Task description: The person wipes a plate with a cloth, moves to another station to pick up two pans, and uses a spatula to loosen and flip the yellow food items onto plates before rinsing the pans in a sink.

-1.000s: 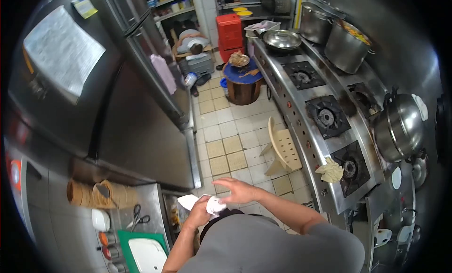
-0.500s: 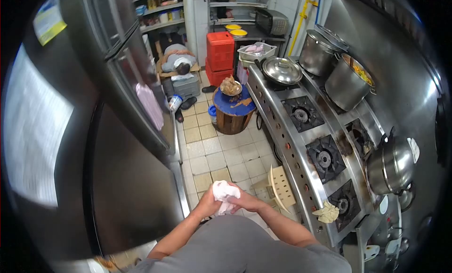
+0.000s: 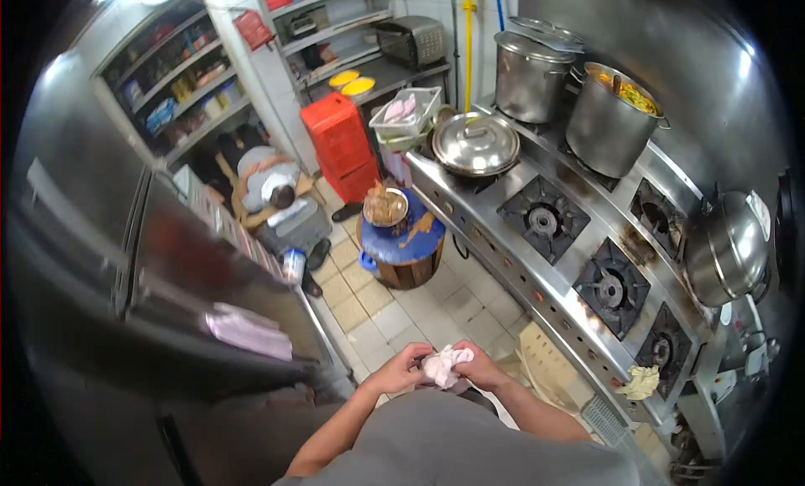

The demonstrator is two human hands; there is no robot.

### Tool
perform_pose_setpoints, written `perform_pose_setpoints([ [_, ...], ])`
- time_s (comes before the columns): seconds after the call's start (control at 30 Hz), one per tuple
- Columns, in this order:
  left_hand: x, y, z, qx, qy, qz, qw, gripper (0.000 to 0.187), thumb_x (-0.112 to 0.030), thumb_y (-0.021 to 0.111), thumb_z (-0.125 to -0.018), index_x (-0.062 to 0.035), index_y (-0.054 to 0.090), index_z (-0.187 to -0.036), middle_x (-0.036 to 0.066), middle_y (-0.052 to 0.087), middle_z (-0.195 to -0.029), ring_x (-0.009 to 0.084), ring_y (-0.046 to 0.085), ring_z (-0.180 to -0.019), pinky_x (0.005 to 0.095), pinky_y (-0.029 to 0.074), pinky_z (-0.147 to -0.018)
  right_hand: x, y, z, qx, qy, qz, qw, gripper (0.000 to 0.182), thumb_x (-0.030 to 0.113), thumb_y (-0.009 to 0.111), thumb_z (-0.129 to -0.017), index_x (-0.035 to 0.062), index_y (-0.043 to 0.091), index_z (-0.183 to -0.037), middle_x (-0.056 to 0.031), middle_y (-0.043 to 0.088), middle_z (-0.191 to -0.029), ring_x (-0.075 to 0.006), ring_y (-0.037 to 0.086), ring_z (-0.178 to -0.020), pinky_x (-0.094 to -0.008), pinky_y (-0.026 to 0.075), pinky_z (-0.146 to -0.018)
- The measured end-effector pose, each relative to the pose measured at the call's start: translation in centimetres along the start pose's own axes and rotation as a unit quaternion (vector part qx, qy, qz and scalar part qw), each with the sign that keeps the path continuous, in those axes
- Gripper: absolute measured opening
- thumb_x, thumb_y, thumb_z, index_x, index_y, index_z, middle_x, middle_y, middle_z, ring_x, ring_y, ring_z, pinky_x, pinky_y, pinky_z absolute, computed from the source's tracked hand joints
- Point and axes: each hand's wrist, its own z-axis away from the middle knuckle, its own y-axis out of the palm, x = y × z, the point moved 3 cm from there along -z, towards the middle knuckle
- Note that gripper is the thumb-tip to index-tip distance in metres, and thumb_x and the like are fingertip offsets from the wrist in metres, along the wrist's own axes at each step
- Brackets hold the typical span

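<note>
The label on a blue-and-white plastic tub (image 3: 293, 266) is too small to read. The right hand (image 3: 480, 367) grips a crumpled white cloth (image 3: 444, 366); the left hand (image 3: 401, 369), fingers curled, touches its other side. A beige perforated plastic chair (image 3: 549, 360) stands beside the front edge of a steel stove (image 3: 524, 274), whose near corner carries a pale-yellow cloth (image 3: 639, 383).
</note>
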Motion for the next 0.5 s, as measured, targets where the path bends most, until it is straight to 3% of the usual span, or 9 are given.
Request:
perform_pose_setpoints([
  [0.07,-0.4,-6.6,-0.4,-0.086,-0.099,-0.095,0.987,0.058,-0.012,0.068,-0.090,-0.0093,0.045,-0.143,0.011,0.048,-0.143,0.0231,0.045,-0.137,0.0433,0.041,-0.110,0.3,0.4,-6.1,-0.025,0.002,-0.014,1.000,0.042,-0.003,0.067,-0.078,0.0088,0.058,-0.117,-0.0039,0.064,-0.101,-0.0159,0.064,-0.093,-0.0313,0.055,-0.078],
  [0.13,-1.6,-12.8,-1.4,-0.069,-0.086,-0.151,0.982,0.056,-0.020,0.066,-0.095,-0.0079,0.043,-0.145,0.014,0.047,-0.145,0.0268,0.048,-0.134,0.0467,0.045,-0.105,3.5,2.0,-12.9,-0.033,-0.042,0.055,0.997,0.041,-0.002,0.067,-0.079,0.0070,0.059,-0.117,-0.0047,0.065,-0.102,-0.0160,0.064,-0.094,-0.0333,0.055,-0.080],
  [0.2,-3.3,-17.0,-1.2,-0.153,-0.193,0.069,0.967,0.054,-0.033,0.059,-0.101,-0.0101,0.042,-0.147,0.015,0.051,-0.142,0.0321,0.054,-0.128,0.0509,0.049,-0.101,9.7,5.5,-16.4,-0.047,-0.094,0.142,0.984,0.039,0.000,0.067,-0.079,0.0055,0.060,-0.117,-0.0069,0.065,-0.104,-0.0182,0.064,-0.097,-0.0352,0.054,-0.084],
  [0.3,-0.8,-24.1,-3.1,-0.094,-0.210,0.263,0.937,0.061,-0.051,0.042,-0.104,-0.0110,0.040,-0.149,0.018,0.055,-0.139,0.0363,0.059,-0.122,0.0621,0.051,-0.095,12.8,10.6,-23.4,0.019,-0.275,0.237,0.931,0.040,0.007,0.071,-0.080,0.0048,0.060,-0.119,-0.0131,0.063,-0.115,-0.0270,0.060,-0.113,-0.0397,0.047,-0.099],
  [0.33,-2.4,-25.0,-4.1,-0.105,-0.182,0.299,0.931,0.064,-0.054,0.038,-0.104,-0.0057,0.041,-0.146,0.020,0.055,-0.139,0.0347,0.059,-0.123,0.0569,0.052,-0.098,13.5,12.3,-25.4,0.055,-0.317,0.290,0.901,0.042,0.010,0.073,-0.081,0.0049,0.060,-0.121,-0.0147,0.061,-0.118,-0.0302,0.057,-0.118,-0.0411,0.045,-0.103],
  [0.4,-1.1,-28.6,-7.5,-0.137,-0.121,0.411,0.893,0.062,-0.051,0.037,-0.105,-0.0001,0.046,-0.140,0.019,0.060,-0.132,0.0325,0.061,-0.120,0.0502,0.053,-0.097,14.3,14.9,-28.8,0.229,-0.305,0.274,0.883,0.048,0.016,0.077,-0.081,0.0047,0.060,-0.124,-0.0157,0.060,-0.124,-0.0324,0.054,-0.121,-0.0423,0.040,-0.108],
  [0.43,1.8,-32.2,-8.2,-0.137,-0.184,0.446,0.865,0.054,-0.041,0.042,-0.104,0.0029,0.050,-0.135,0.018,0.063,-0.125,0.0310,0.066,-0.110,0.0440,0.056,-0.092,14.1,15.5,-30.7,0.259,-0.317,0.311,0.858,0.046,0.021,0.073,-0.088,0.0054,0.061,-0.130,-0.0129,0.058,-0.131,-0.0299,0.055,-0.122,-0.0408,0.047,-0.100],
  [0.47,4.4,-35.8,-8.9,-0.110,-0.158,0.414,0.890,0.048,-0.030,0.051,-0.099,0.0035,0.052,-0.134,0.017,0.065,-0.119,0.0301,0.069,-0.099,0.0430,0.057,-0.087,14.5,16.0,-31.9,0.245,-0.315,0.306,0.865,0.046,0.021,0.073,-0.088,0.0054,0.061,-0.130,-0.0129,0.058,-0.131,-0.0299,0.055,-0.122,-0.0408,0.047,-0.100],
  [0.5,2.6,-37.2,-9.4,-0.145,-0.180,0.355,0.906,0.047,-0.025,0.055,-0.097,0.0033,0.052,-0.134,0.017,0.065,-0.119,0.0301,0.070,-0.097,0.0422,0.058,-0.086,14.7,15.8,-33.5,0.247,-0.144,0.223,0.932,0.044,0.022,0.069,-0.092,0.0061,0.061,-0.132,-0.0116,0.058,-0.133,-0.0282,0.056,-0.123,-0.0405,0.051,-0.094],
])
